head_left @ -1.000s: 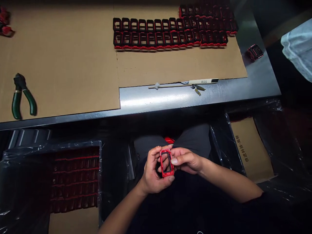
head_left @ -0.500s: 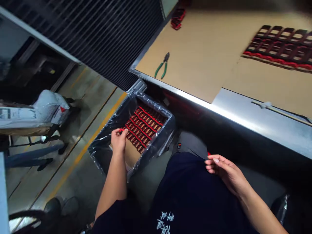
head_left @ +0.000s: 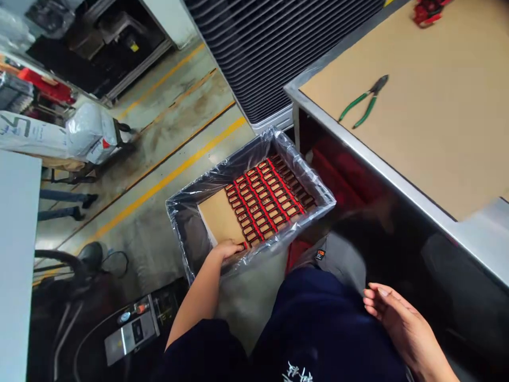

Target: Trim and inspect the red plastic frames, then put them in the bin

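My left hand (head_left: 228, 249) reaches into the near edge of a grey bin (head_left: 181, 233) lined with clear plastic. Its fingers pinch a small red-and-black frame piece (head_left: 245, 245), at the near end of the laid-out rows. Those rows of red-and-black frame pieces (head_left: 262, 201) lie on a cardboard sheet (head_left: 218, 212) inside the bin. By my right thigh, my right hand (head_left: 397, 318) hangs with thumb and fingers curled together. Whatever it might hold is hidden.
Green-handled cutting pliers (head_left: 368, 101) and a red-and-black cluster (head_left: 427, 11) lie on the cardboard-covered workbench (head_left: 429, 116). Its metal edge runs past the bin. A black ribbed panel (head_left: 274, 53) stands behind. On the left are a loaded cart (head_left: 93, 132) and a person's legs (head_left: 66, 204).
My view has swung left. My left hand has moved along the bin to the rows' near end. My right hand stays low; the red bit at its fingertips no longer shows.
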A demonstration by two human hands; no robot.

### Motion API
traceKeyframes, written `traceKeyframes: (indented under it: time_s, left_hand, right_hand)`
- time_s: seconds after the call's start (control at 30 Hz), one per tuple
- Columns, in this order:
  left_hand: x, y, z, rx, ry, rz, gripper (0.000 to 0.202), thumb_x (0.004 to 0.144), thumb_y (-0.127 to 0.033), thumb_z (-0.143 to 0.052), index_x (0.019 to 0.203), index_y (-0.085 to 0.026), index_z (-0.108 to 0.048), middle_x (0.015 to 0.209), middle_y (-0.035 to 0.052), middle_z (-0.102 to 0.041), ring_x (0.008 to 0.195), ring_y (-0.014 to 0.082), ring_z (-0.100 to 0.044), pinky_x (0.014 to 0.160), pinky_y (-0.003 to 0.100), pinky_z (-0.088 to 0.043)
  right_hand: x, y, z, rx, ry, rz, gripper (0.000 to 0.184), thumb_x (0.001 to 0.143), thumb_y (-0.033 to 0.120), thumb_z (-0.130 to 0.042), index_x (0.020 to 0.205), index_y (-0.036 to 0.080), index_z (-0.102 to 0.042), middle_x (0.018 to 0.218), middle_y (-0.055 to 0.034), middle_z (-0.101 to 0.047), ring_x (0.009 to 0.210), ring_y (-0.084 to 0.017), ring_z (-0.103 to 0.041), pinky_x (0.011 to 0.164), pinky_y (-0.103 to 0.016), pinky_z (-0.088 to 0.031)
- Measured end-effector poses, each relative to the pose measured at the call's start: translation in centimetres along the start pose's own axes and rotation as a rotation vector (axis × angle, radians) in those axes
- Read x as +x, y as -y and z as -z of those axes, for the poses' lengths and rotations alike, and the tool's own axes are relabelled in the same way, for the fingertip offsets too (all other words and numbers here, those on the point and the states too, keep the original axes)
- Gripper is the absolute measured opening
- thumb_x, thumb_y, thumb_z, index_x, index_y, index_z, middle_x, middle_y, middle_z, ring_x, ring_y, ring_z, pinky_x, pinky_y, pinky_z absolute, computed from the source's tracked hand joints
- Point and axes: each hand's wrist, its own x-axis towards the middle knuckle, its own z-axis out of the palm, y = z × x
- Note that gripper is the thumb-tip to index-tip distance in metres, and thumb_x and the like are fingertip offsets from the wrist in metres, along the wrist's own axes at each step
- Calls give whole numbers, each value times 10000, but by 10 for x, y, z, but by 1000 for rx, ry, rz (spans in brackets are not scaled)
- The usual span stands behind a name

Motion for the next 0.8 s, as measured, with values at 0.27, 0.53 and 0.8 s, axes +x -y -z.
traceKeyframes:
  time_s: [0.27,0.53,0.8]
  left_hand:
    - [2,13,-24,-6,141,-125,336,952,-354,-617,1234,-171,-604,1265,95,-626,1085,247,-645,911,450,-566]
    - [0,1,-18,20,43,-128,323,957,-352,-611,1228,-176,-606,1251,96,-631,1062,233,-651,898,438,-572]
    - [27,-18,53,-21,-385,-94,344,954,-351,-615,1251,-177,-593,1276,101,-618,1095,243,-642,916,453,-564]
  right_hand:
    - [12,23,-48,-200,54,2,477,548,493,-938,864,167,-790,827,-97,-762,722,-193,-699,657,-254,-594]
    - [17,31,-54,-229,96,55,501,547,534,-927,866,176,-781,823,-86,-765,732,-187,-689,676,-257,-570]
    - [16,14,-30,-267,65,155,521,574,572,-892,882,169,-770,825,-88,-767,741,-190,-688,692,-259,-556]
